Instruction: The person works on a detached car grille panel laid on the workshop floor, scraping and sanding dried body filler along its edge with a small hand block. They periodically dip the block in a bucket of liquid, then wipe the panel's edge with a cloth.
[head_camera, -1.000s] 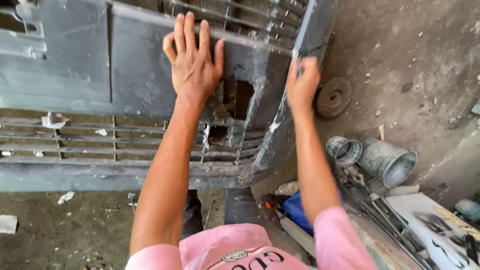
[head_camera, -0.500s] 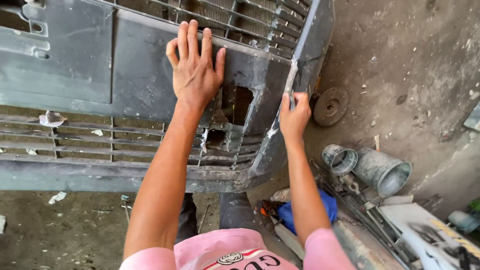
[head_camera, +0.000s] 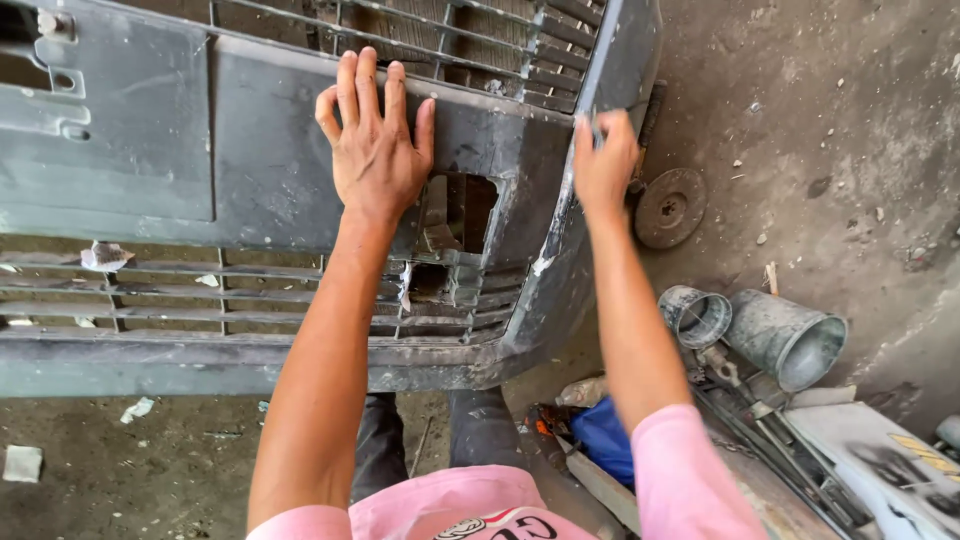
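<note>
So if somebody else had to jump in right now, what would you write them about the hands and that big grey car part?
Left hand: flat, fingers spread, palm pressed on the grey bumper beside the broken hole.
Right hand: fingers curled round the bumper's right end edge, gripping it.
Bumper: lies across in front of the person over the dirt floor; grille slats below the hole are cracked.
Nearby on the floor: rusty disc, two metal cans, blue cloth.
Done: both hands are on the bumper.
Left: hole and cracked slats are unmended.
</note>
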